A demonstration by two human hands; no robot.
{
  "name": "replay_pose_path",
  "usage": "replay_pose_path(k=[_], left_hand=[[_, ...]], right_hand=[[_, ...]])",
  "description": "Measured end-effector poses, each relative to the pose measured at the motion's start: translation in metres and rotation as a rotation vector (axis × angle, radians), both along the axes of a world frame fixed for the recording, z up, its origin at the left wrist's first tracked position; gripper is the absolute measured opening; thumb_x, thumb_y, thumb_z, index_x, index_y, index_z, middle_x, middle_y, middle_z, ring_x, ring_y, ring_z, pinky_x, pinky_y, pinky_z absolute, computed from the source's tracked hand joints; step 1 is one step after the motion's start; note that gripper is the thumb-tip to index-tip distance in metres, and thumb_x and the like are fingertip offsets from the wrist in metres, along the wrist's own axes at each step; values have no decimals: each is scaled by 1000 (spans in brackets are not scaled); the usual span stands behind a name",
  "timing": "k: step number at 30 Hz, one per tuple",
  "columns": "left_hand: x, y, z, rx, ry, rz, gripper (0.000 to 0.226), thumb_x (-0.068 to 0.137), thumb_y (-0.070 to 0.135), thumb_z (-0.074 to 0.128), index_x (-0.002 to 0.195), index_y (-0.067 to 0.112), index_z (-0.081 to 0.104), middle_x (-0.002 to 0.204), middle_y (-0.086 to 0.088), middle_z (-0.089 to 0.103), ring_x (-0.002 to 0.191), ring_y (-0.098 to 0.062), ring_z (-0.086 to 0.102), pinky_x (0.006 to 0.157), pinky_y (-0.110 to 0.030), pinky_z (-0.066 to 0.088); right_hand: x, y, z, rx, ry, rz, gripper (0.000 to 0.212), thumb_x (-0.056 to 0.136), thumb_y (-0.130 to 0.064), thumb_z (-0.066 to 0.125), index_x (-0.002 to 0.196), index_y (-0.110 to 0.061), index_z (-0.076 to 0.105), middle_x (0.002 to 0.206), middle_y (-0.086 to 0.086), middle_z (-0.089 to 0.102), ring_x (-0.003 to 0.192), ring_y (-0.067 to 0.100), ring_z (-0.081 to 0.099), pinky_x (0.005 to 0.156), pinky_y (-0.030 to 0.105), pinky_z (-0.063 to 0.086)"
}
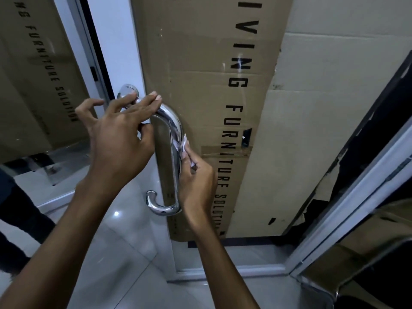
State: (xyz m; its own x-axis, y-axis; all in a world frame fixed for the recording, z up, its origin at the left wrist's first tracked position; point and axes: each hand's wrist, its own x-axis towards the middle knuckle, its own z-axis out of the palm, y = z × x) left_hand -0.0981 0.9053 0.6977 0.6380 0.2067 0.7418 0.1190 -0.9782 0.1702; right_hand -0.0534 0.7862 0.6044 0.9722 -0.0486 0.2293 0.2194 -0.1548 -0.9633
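Note:
A curved chrome door handle (166, 157) runs down the middle of a glass door. My left hand (121, 132) rests on the handle's upper bend, fingers spread and mostly straight over the top mount. My right hand (196, 175) is lower on the handle's right side, fingers curled round a small white tissue (184, 148) that is pressed against the chrome bar. Most of the tissue is hidden inside my grip.
A tall brown cardboard box (211, 74) with black lettering stands behind the glass. A white door frame (361, 197) slants at the right. Glossy pale floor tiles (116, 253) lie below. A person's dark trouser leg (15, 210) shows at the left edge.

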Motion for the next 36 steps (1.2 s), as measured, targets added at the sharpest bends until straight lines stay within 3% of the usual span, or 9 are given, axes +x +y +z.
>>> replay_pose_path(k=[3, 7, 11, 14, 18, 26, 29, 33, 36], left_hand=[[3, 1, 0, -11, -13, -23, 52, 95, 16, 50, 142, 36, 61, 144, 15, 61, 139, -14, 52, 112, -50, 18], [8, 5, 2, -40, -23, -70, 51, 95, 20, 45, 142, 33, 62, 143, 12, 63, 138, -16, 52, 117, -56, 23], [11, 10, 5, -59, -23, -117, 50, 96, 22, 44, 142, 32, 61, 142, 12, 63, 136, -16, 51, 115, -62, 31], [12, 12, 4, -53, -54, -111, 48, 96, 18, 48, 139, 31, 64, 140, 11, 65, 136, -16, 52, 116, -57, 25], [17, 16, 3, -75, -46, -158, 51, 95, 24, 42, 141, 31, 62, 140, 11, 66, 137, -16, 50, 112, -64, 37], [22, 16, 1, -25, -103, -96, 44, 97, 20, 49, 135, 32, 68, 135, 13, 69, 133, -14, 55, 105, -36, 14], [23, 17, -1, -36, -108, -109, 45, 97, 21, 47, 136, 32, 67, 136, 14, 68, 134, -13, 54, 106, -35, 12], [23, 16, -3, -40, -105, -111, 46, 96, 20, 47, 137, 32, 67, 138, 15, 67, 135, -14, 53, 106, -35, 11], [25, 16, -3, -53, -104, -115, 47, 95, 20, 46, 137, 32, 67, 139, 15, 66, 135, -14, 53, 107, -36, 11]], right_hand=[[1, 0, -5, -17, 29, -8, 28, 104, -43, 57, 130, -44, 67, 112, -15, 77, 81, 4, 69, 72, 39, 61], [7, 3, 28, 0, -44, 1, 29, 105, -40, 56, 133, -41, 66, 106, -16, 78, 63, -1, 58, 53, 23, 44], [7, 8, 21, 0, -35, -25, 31, 106, -37, 57, 135, -42, 65, 108, -16, 77, 69, -2, 63, 52, 14, 42], [3, 9, 4, 5, 49, -21, 30, 105, -40, 57, 134, -43, 65, 112, -15, 77, 77, 0, 65, 58, 19, 48], [12, 13, 18, 64, -21, -18, 30, 105, -40, 57, 134, -40, 65, 109, -14, 77, 66, -2, 60, 53, 20, 49], [14, 18, 1, 2, 49, -92, 28, 102, -50, 57, 127, -45, 68, 101, -24, 75, 76, 8, 70, 67, 39, 62], [11, 20, 3, 67, 16, -79, 28, 102, -45, 59, 128, -44, 67, 91, -40, 66, 74, 1, 68, 65, 33, 61], [5, 19, -30, -37, 102, -111, 26, 103, -37, 61, 127, -41, 67, 103, -13, 79, 56, 4, 58, 48, 27, 47], [4, 20, -27, -7, 65, -128, 26, 102, -35, 63, 126, -45, 65, 108, -25, 75, 60, 0, 61, 50, 24, 51]])
